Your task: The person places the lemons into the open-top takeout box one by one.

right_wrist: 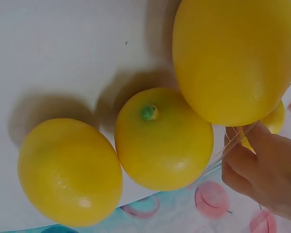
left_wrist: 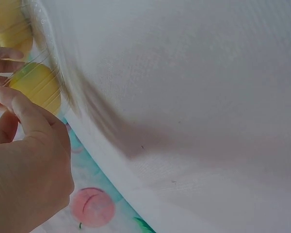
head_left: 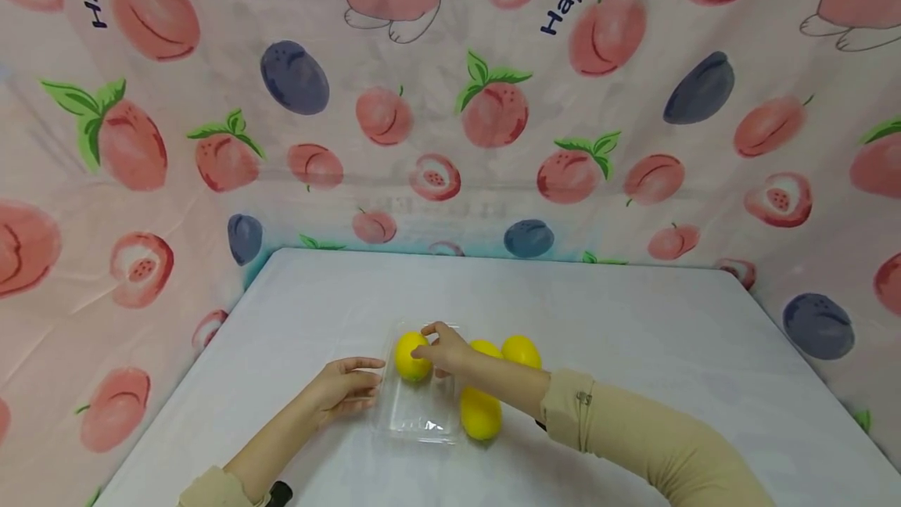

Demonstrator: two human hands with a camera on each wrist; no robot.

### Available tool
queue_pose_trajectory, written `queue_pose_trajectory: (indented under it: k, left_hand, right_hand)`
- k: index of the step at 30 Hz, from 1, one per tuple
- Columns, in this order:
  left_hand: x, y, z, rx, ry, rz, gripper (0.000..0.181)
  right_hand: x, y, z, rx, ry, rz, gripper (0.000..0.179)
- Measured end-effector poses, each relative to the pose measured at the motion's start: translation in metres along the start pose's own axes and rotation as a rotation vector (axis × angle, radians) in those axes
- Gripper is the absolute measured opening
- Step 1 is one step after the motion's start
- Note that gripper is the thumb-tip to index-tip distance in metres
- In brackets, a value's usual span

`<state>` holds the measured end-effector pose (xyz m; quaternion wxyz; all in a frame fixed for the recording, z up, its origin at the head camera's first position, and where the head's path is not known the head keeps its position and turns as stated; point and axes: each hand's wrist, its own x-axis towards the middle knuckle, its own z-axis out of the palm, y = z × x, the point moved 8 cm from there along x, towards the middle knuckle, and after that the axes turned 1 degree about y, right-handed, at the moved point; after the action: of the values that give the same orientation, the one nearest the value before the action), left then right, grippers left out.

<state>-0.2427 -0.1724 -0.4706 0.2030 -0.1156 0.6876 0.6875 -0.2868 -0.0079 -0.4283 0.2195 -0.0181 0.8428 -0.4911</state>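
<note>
A clear plastic box (head_left: pixel 422 411) lies on the table with one yellow lemon (head_left: pixel 408 358) at its far end. My right hand (head_left: pixel 448 350) reaches over the box and holds that lemon, thumb on its side and fingers at its far edge. At the left wall of the box is my left hand (head_left: pixel 342 390), its fingers extended against the plastic. In the left wrist view the left fingertips (left_wrist: pixel 7 92) meet the clear wall, and the lemon (left_wrist: pixel 39 90) shows yellow through it. The right wrist view has the right hand (right_wrist: pixel 262 167) behind the transparent wall.
Just right of the box sit three more lemons: a near one (head_left: pixel 482 415), a far right one (head_left: pixel 521 350) and a middle one (right_wrist: pixel 162 141) partly covered by my right forearm in the head view. A fruit-print cloth (head_left: pixel 380 178) hangs behind the white table (head_left: pixel 633 350).
</note>
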Motion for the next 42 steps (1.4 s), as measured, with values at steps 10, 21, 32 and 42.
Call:
queue_pose_trajectory:
  k: [10,21,32,42]
  left_hand:
    - [0.001,0.001,0.000,-0.004,0.004,-0.008,0.043]
    - [0.000,0.000,0.002,-0.004,-0.035,0.011,0.043]
    - [0.002,0.003,0.002,0.001,-0.029,0.010,0.044]
    - [0.002,0.001,0.001,0.012,-0.046,0.024,0.046]
  right_hand:
    - [-0.007,-0.001,-0.006,0.028,-0.010,-0.057,0.045]
    - [-0.020,-0.008,-0.020,0.119,-0.059,-0.059,0.040]
    - [-0.017,0.003,-0.045,0.174,-0.098,-0.071,0.032]
    - [-0.035,0.015,-0.063,0.177,-0.117,-0.117,0.033]
